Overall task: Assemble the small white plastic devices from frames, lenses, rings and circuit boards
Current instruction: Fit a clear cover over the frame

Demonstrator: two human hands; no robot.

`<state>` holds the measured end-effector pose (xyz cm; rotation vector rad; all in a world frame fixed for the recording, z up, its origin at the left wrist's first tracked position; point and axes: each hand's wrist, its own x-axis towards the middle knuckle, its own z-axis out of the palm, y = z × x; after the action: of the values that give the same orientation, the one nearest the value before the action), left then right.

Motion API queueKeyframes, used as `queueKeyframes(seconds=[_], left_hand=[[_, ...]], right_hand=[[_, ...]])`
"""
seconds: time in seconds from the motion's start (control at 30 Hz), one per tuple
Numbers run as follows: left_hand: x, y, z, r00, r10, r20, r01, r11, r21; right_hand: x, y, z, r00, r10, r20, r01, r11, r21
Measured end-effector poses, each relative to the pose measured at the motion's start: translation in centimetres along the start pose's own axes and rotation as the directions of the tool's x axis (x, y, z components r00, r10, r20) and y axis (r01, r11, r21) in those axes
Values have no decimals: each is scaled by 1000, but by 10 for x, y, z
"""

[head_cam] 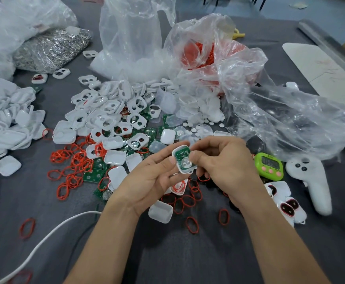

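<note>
Above the middle of the grey table point(167, 253), a person held a white frame point(184, 171) clear of the cloth, with a green circuit board point(181, 153) lying inside it, face up. The left hand point(153, 179) gripped the frame from below, its fingers curled under it and its thumb laid along the frame's left edge. The right hand point(227, 167) pinched the frame's right side between thumb and forefinger, the thumb tip resting on the board, while its other fingers curled loosely beneath. Behind the hands rose a heap of loose frames point(110, 111), and red rings point(75, 167) lay scattered to the left with more boards point(94, 175) among them. A white square cap point(160, 212) sat just beside the left wrist. To the right stood a green timer point(270, 166) beside a white controller point(311, 181), with finished devices point(286, 206) near the right forearm. Clear plastic bags point(130, 37) slumped behind the heap, and a white cable point(44, 240) crossed the lower left corner
</note>
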<state>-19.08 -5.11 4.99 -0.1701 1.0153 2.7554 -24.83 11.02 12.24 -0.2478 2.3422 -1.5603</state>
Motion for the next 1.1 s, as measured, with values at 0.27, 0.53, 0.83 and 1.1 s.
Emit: queueKeyframes(seconds=[0.27, 0.53, 0.83, 1.1], left_hand=[[0, 1, 0, 1000, -23, 1, 23, 999, 34], [-2, 3, -1, 997, -38, 66, 38, 999, -11], [0, 4, 0, 993, -30, 111, 34, 999, -31], [2, 3, -1, 994, -32, 108, 30, 999, 19]], right_hand=[[5, -15, -3, 992, -129, -14, 109, 888, -446], [14, -22, -13, 988, -146, 54, 154, 871, -467], [8, -15, -21, 975, -221, 28, 222, 950, -219], [-5, -12, -18, 897, -430, 104, 421, 758, -498]])
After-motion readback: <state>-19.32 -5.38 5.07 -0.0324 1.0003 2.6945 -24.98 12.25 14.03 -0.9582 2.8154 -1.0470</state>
